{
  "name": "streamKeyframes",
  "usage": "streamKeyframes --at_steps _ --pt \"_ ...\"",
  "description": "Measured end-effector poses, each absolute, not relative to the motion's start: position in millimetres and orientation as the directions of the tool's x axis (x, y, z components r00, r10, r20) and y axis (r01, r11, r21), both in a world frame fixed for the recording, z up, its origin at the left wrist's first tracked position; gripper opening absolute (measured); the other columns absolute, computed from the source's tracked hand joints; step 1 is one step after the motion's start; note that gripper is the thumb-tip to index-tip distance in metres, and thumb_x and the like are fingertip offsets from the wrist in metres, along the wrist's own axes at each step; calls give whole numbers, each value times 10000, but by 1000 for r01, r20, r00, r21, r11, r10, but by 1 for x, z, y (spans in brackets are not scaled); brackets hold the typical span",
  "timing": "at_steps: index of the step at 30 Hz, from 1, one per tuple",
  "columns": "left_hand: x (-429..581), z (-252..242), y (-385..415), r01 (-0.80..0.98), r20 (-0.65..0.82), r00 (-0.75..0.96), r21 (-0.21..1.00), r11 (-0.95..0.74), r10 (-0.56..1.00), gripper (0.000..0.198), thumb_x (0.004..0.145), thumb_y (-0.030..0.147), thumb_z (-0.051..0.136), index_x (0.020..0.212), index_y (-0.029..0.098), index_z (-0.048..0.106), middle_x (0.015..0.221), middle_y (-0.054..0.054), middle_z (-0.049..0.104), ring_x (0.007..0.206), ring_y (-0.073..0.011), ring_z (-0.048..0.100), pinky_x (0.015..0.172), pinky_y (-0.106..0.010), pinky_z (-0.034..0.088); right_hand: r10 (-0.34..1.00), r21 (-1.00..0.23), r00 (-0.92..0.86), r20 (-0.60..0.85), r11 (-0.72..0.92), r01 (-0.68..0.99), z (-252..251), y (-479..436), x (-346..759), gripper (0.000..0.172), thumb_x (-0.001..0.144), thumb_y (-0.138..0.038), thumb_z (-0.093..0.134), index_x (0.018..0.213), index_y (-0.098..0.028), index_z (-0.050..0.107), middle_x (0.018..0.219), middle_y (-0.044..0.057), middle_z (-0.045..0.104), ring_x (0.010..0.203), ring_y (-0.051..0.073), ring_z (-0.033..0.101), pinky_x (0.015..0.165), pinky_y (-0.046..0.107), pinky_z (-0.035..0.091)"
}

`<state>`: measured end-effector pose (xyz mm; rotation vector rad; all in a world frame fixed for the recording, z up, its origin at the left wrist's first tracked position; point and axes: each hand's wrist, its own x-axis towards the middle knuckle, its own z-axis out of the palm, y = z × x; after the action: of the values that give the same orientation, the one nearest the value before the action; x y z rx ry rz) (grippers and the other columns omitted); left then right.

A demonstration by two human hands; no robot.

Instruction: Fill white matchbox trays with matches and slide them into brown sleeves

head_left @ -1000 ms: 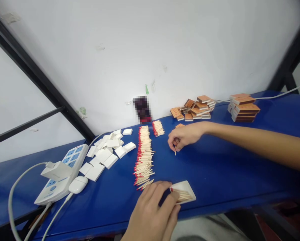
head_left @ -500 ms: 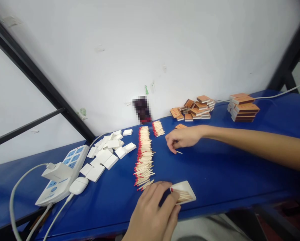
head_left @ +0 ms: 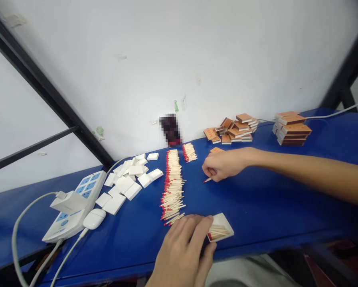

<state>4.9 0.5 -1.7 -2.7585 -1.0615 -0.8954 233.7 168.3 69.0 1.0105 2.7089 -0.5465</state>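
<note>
One match (head_left: 207, 180): pinched in the right hand, its red head poking out to the left; whether it touches the bench (head_left: 256, 211) I cannot tell. Likely very light, dry and stiff, easily snapped; best taken mid-stick, clear of the head.
Right hand (head_left: 219, 165): fingers curled nearly closed, thumb tips in, only the match showing.
Tray (head_left: 222, 218): open side up on the bench, near the front edge. Probably thin card, light enough to skid, with walls that would buckle under a squeeze; hold it gently by the outer corners.
Left hand (head_left: 181, 247): half curled, forefinger and thumb about the tray's left end, seemingly holding it steady.
Matches inside (head_left: 218, 231): lying lengthwise, loose, likely to roll if the tray tips.
Row of matches (head_left: 175, 171): beyond the left hand, heads to the left, sticks overlapping; lift one by its bare end.
</note>
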Motion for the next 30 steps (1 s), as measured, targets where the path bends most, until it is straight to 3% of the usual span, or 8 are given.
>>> streamKeyframes --at_steps 7,13,17,21,25,30 --pt "1 -5 -1 633 549 557 206 -747 623 320 1019 254 484 1333 195 482 1155 -85 674 1023 -209 662 897 -329 559 566 -201 -761 -315 744 637 77 150 231 64 685 -225 660 718 -193 615 692 -4 588 602 139 480 555 275 302" --pt "-1 -7 -2 622 617 465 282 -730 635 299 986 249 551 1283 224 520 1154 -64 681 1044 -197 663 920 -308 552 521 -237 -812 -265 781 578 94 130 233 69 695 -225 642 689 -200 578 687 -11 593 581 128 451 559 286 293" --pt "-1 -12 2 606 628 448 310 -732 636 322 947 172 565 1266 209 536 1146 -83 672 1030 -205 662 877 -307 567 388 -316 -911 -142 854 413 94 111 221 36 713 -199 627 736 -204 600 712 -12 625 607 130 478 580 277 317" --pt "-1 -14 3 613 596 420 369 -699 684 340 933 154 576 1263 226 535 1151 -74 659 1022 -199 658 864 -304 572 289 -351 -948 -132 881 317 81 96 206 49 705 -185 647 691 -195 601 671 -20 632 554 120 456 559 275 306" --pt "-1 -14 2 609 585 413 393 -689 698 349 922 141 580 1256 234 537 1125 -65 664 994 -196 662 845 -298 575 291 -278 -953 -85 912 303 68 92 201 55 709 -179 637 669 -185 599 613 -22 617 503 113 406 519 274 263" --pt "-2 -14 3 607 606 415 372 -703 679 333 925 126 575 1242 222 542 1126 -72 661 1007 -201 658 844 -300 578 302 -111 -952 -59 945 306 65 89 203 146 844 -194 568 722 -176 646 677 18 674 523 126 473 531 288 250"
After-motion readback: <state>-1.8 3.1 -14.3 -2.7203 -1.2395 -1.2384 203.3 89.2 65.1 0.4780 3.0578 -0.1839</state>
